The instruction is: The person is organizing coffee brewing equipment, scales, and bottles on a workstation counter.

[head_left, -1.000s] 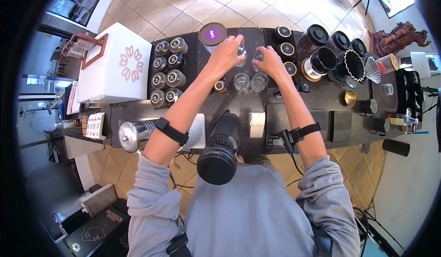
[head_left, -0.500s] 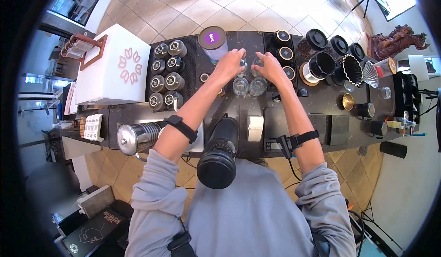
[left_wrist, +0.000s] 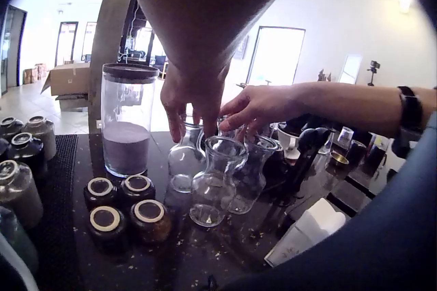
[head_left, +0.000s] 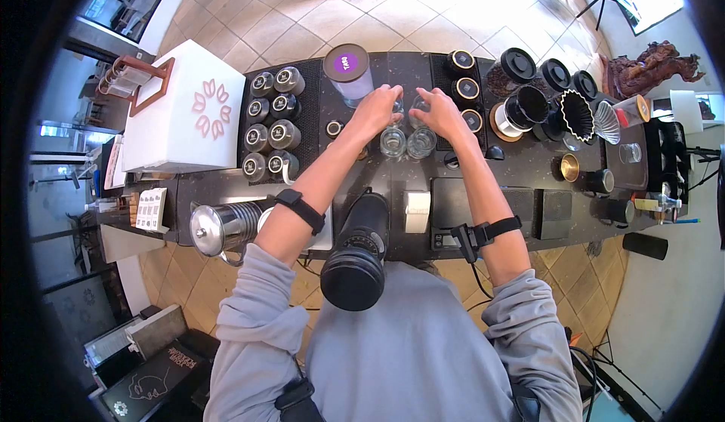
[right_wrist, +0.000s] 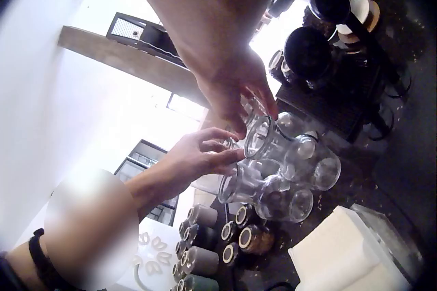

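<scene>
Left glass: with your left hand (head_left: 375, 112), you have brought the back left glass (left_wrist: 183, 168) toward 6 o'clock, nearer the front left glass (head_left: 393, 143). Your fingers pinch it near the top.
Right glass: your right hand (head_left: 443, 116) is in about the same spot. Its finger and thumb hold the back right glass (head_left: 420, 103), just past the front right glass (head_left: 421, 143) at 12 o'clock.
Glass bunch: all four now stand close on the desk (head_left: 355, 173), near 12 o'clock from you.
Tall jar: more of the tall jar (head_left: 353, 88) shows now, at 11 o'clock.
</scene>
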The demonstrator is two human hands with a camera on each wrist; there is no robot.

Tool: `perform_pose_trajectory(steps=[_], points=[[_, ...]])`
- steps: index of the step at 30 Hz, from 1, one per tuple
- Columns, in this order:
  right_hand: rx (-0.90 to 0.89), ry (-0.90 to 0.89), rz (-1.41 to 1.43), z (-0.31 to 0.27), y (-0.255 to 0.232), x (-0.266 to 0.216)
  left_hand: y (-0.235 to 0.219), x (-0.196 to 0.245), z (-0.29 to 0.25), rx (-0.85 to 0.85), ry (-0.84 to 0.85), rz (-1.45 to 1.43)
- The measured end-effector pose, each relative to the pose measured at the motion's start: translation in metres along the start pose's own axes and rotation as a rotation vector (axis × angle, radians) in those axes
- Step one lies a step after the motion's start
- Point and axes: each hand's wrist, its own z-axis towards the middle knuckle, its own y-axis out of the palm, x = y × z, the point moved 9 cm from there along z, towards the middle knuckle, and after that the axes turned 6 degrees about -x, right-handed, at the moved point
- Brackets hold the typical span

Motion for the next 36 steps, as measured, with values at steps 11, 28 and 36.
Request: perform_pose_trajectory(steps=[11, 28, 36], points=[[-0.007, -0.067, -0.002, -0.001, 0.005, 0.000, 0.003, 0.001, 0.004, -0.058, 0.047, 0.003], [-0.078, -0.047, -0.004, -0.006, 0.006, -0.004, 0.013, -0.006, 0.003, -0.116, 0.088, 0.031], [-0.076, -0.068, 0.004, -0.007, 0.008, -0.005, 0.015, -0.007, 0.001, -0.123, 0.103, 0.021]])
